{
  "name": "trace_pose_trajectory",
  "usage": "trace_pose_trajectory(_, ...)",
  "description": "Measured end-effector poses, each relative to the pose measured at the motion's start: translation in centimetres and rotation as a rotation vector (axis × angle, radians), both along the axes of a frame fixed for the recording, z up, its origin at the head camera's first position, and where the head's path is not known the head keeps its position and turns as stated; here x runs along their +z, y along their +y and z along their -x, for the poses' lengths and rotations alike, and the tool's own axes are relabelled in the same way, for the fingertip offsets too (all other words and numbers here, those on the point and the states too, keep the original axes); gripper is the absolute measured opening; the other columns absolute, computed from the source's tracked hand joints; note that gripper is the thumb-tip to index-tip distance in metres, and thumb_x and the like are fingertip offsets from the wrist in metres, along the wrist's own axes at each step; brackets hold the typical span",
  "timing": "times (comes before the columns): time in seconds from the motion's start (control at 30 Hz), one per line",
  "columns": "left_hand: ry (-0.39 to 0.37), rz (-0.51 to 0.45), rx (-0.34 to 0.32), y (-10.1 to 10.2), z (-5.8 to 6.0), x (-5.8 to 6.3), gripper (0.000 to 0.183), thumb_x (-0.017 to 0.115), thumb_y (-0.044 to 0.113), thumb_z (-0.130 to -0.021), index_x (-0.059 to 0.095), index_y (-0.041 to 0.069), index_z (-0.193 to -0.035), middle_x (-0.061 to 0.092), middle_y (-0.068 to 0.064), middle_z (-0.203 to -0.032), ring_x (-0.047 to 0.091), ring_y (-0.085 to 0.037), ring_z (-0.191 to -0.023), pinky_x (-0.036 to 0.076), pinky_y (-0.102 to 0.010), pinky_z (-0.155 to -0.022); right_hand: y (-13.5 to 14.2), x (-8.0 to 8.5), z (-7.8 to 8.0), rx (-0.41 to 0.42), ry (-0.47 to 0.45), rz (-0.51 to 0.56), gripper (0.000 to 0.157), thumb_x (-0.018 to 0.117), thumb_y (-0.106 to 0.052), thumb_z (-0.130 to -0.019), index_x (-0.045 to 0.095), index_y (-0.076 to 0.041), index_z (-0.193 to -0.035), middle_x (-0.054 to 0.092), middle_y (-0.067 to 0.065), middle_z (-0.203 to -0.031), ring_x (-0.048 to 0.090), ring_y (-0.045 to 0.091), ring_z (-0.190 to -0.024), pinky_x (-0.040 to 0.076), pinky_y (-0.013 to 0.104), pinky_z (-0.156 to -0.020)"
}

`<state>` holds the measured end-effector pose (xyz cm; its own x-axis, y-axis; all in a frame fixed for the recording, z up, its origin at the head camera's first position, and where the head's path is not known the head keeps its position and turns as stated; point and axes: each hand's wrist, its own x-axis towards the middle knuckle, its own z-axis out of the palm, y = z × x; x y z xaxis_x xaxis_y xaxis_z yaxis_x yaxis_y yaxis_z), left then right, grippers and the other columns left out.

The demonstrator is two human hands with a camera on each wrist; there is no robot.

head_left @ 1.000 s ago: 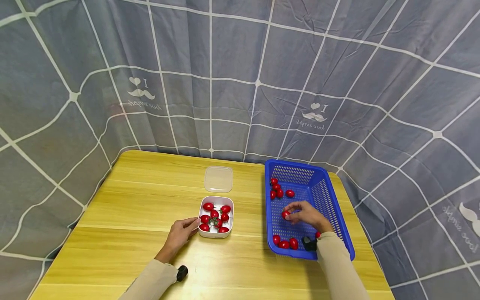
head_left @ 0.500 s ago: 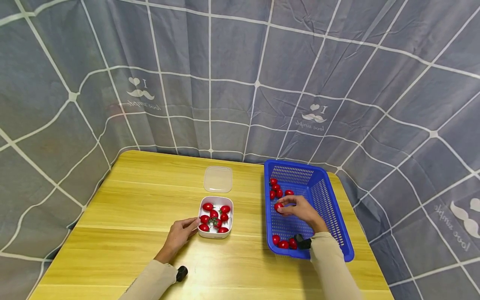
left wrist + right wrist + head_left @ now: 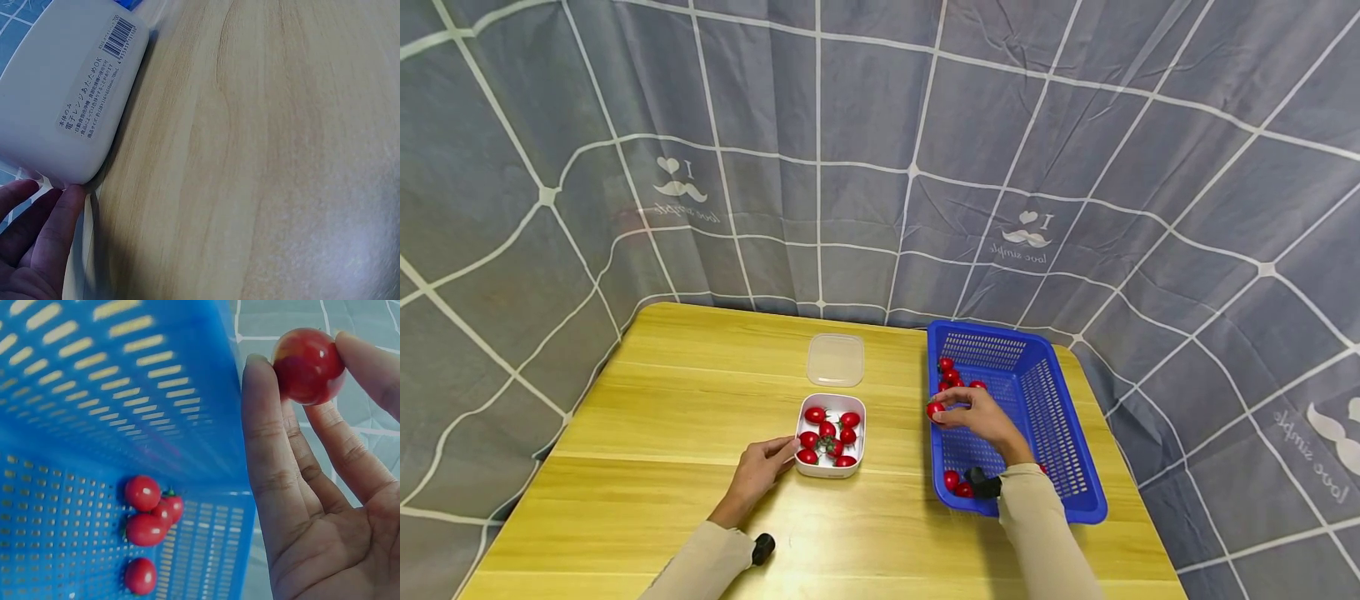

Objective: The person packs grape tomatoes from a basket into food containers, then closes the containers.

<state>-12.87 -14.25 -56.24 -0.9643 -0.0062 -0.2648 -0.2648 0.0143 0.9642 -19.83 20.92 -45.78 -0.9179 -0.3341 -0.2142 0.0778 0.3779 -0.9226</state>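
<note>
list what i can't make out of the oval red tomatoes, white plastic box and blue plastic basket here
Head: how many tomatoes lie at the basket's near end; a black wrist camera and beige right sleeve block it.
Left wrist: the box's inside, hidden by its own wall.
Right wrist: the basket's full outline, cut by the frame edges.

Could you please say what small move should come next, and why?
Probably carry the pinched tomato left to the white container: the right hand holds it at the blue basket's left rim, and the container, touched by the left hand, shows room inside.
</note>
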Motion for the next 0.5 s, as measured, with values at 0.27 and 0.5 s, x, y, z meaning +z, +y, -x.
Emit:
trace_pose_trajectory(0.27, -0.001, 0.005, -0.005, 0.0, 0.0, 0.0, 0.038, 0.057, 0.012, -0.098, 0.056, -0.015, -0.125, 0.053, -0.03, -0.13, 0.055, -0.036, -0.118, 0.053, -0.03, -0.091, -1.4, 0.2, 0.0, 0.032, -0.006, 0.0, 0.034, 0.072, -0.008, -0.086, 0.063, 0.008, -0.115, 0.065, 0.016, -0.101, 0.069, 0.034, -0.086, 0.059, 0.036, -0.08)
trace_pose_trajectory(0.5, -0.001, 0.016, -0.009, 0.0, 0.0, 0.1, 0.039, 0.057, 0.014, -0.098, 0.056, -0.014, -0.125, 0.054, -0.03, -0.13, 0.056, -0.036, -0.117, 0.053, -0.03, -0.091, -2.9, 0.0, 0.1, 0.068, 0.01, -0.048, 0.033, 0.073, -0.01, -0.084, 0.065, 0.006, -0.112, 0.066, 0.012, -0.098, 0.065, 0.018, -0.078, 0.059, 0.037, -0.078)
